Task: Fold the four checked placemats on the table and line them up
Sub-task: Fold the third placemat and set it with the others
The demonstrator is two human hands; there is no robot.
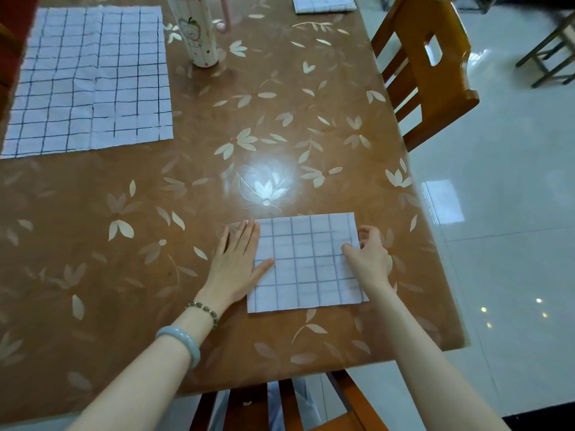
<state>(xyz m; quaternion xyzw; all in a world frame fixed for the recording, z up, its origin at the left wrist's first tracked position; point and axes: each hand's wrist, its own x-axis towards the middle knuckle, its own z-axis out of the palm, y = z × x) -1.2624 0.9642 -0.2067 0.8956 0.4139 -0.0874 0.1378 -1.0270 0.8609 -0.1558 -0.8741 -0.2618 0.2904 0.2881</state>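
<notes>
Folded placemat [306, 262] lies near the right front corner of the table [217, 188] — a squarish packet, white with dark grid lines, edges fairly even, near edge slightly skewed to the table edge. Left hand [236, 262] lies flat and open along its left edge, thumb on the cloth, fingers mostly on the table beside it. Right hand [368, 258] sits at the right edge with fingers curled, seemingly pinching the layers there, though the grip itself is hidden. Risk as I judge it: thin cloth on a glossy table cover — a push from either side could slide the packet or spring the layers apart, spoiling the fold. An unfolded placemat [88, 79] lies flat far left, creased; another folded one [323, 3] shows at the far edge, near a wooden chair [426, 66]. A tall patterned bottle [196, 32] stands between them, close enough to snag when the flat one is lifted
</notes>
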